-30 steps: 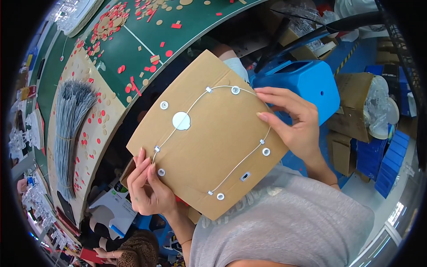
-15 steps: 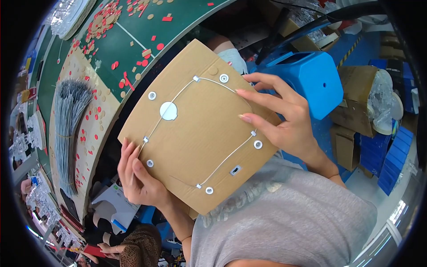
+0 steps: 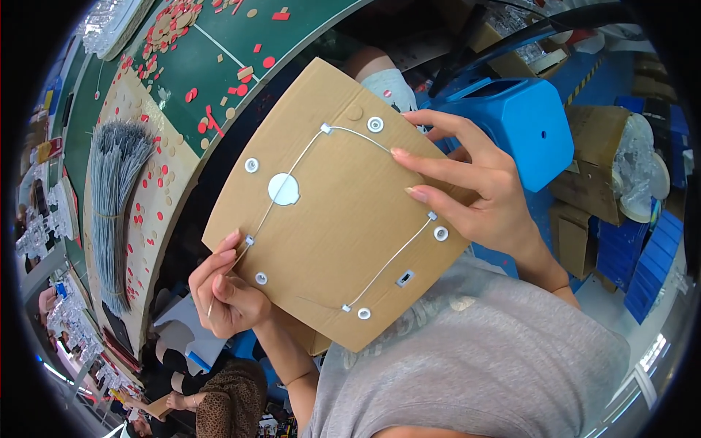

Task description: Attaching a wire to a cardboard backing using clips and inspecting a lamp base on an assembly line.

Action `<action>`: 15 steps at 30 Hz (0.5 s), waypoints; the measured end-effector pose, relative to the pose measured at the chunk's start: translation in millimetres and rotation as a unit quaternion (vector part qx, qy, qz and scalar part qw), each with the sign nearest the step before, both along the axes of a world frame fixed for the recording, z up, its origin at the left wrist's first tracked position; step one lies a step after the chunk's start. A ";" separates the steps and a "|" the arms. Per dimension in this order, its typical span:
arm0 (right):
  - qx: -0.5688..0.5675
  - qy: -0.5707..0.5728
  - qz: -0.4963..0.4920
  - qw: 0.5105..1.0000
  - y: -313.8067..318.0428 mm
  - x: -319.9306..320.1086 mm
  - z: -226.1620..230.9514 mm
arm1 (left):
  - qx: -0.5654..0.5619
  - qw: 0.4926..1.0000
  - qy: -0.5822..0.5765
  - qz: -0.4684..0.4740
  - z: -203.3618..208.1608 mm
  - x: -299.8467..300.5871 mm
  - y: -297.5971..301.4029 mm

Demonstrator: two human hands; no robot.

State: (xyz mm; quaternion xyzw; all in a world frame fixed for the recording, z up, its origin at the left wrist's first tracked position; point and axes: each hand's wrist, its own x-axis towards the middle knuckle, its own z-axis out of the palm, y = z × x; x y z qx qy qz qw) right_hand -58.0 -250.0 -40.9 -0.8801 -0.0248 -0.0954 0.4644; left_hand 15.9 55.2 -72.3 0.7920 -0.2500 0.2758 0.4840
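We see a green tabletop (image 3: 263, 31) crossed by a white line (image 3: 226, 52), beyond both hands (image 3: 230, 288) and curving down past the left one. Beyond the right, we find blue floor (image 3: 612, 64) marked with yellow-and-black striped tape (image 3: 585, 86) and a black tubular frame (image 3: 544, 29) above. Bright light strips (image 3: 55, 372) glow far below and left of the left hand.

Red and tan pieces (image 3: 171, 29) dot the green table (image 3: 191, 69)
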 end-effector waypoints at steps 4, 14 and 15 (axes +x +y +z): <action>-0.054 -0.012 0.009 0.998 3.8 0.2 0.5 | -0.013 0.997 -0.043 0.065 -4.9 -2.5 0.8; -0.036 0.002 0.021 0.999 2.0 1.8 6.4 | -0.095 0.987 0.112 0.060 8.3 -1.4 -3.7; -0.109 -0.014 0.045 0.993 -2.4 10.6 18.9 | -0.081 0.992 0.071 0.064 8.7 -2.7 -6.3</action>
